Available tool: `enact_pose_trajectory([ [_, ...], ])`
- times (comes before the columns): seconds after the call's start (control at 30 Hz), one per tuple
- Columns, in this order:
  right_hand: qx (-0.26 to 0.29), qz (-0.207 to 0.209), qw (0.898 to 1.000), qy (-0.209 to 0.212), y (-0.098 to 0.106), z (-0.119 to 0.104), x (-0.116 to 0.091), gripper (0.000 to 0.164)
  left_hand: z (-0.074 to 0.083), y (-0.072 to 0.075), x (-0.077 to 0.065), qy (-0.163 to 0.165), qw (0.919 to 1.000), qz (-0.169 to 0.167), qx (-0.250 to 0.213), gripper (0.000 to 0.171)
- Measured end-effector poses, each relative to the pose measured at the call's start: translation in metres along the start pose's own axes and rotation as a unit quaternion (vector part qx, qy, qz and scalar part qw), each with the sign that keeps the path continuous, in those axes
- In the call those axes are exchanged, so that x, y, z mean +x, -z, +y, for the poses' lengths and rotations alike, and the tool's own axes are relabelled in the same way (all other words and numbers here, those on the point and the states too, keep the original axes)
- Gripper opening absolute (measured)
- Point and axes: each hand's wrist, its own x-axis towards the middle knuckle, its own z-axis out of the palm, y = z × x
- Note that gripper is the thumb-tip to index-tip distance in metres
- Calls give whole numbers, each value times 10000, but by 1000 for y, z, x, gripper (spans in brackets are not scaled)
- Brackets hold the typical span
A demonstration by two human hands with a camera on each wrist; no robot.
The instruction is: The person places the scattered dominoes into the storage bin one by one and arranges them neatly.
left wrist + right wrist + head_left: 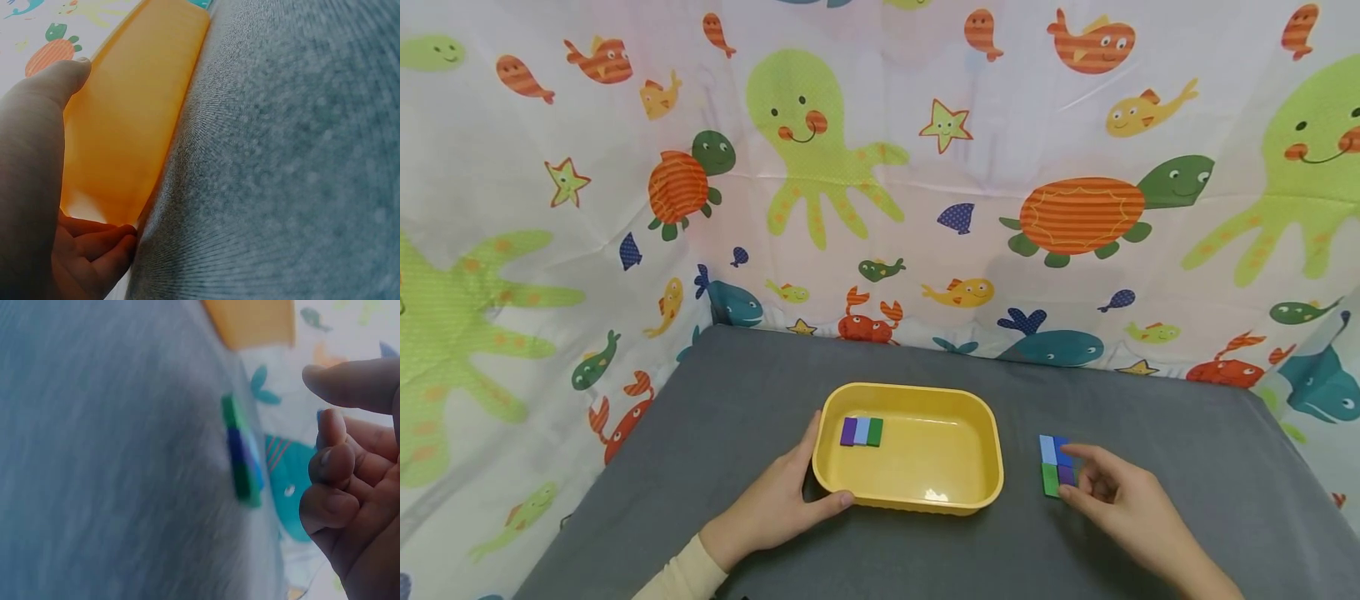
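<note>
My left hand (pixel 775 500) grips the yellow plastic tray (pixel 925 497) by its near left corner. In the left wrist view the thumb (pixel 75 72) lies at the rim and the fingers (pixel 103 250) curl against the end wall. Inside the tray lie three flat tiles side by side: purple (pixel 848 432), light blue (pixel 862 432) and green (pixel 875 432). To the tray's right, my right hand (pixel 1123 500) hovers at a group of coloured tiles (pixel 1049 481), thumb and index finger apart. The right wrist view shows those tiles (pixel 242 456) blurred on the cloth, partly hidden by the hand in the head view.
A dark grey cloth (pixel 752 375) covers the table under the tray and tiles. Behind and at both sides hangs a white curtain (pixel 880 167) printed with sea animals, its lower edge meeting the table's far side.
</note>
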Motion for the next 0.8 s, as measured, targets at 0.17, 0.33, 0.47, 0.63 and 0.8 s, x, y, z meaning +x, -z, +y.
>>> enact_pose_trajectory([
  [0.17, 80, 5, 10000, -3, 1, 20, -4, 50, 0, -1, 0, 1, 10000, -7, 29, 131],
  [0.33, 237, -208, 9994, -115, 4, 31, -4, 52, 0, -1, 0, 83, 10000, -21, 6, 131],
  [0.47, 333, -441, 9980, -297, 5, 37, -1, 55, 0, -1, -1, 131, 9999, -36, 8, 132],
  [0.63, 333, -616, 9967, -401, 8, 44, 1, 58, 0, 0, -1, 136, 9999, -13, 51, 132],
  [0.8, 241, -714, 9961, -461, 9, 47, 3, 59, 1, -1, 0, 149, 9999, -14, 30, 131],
])
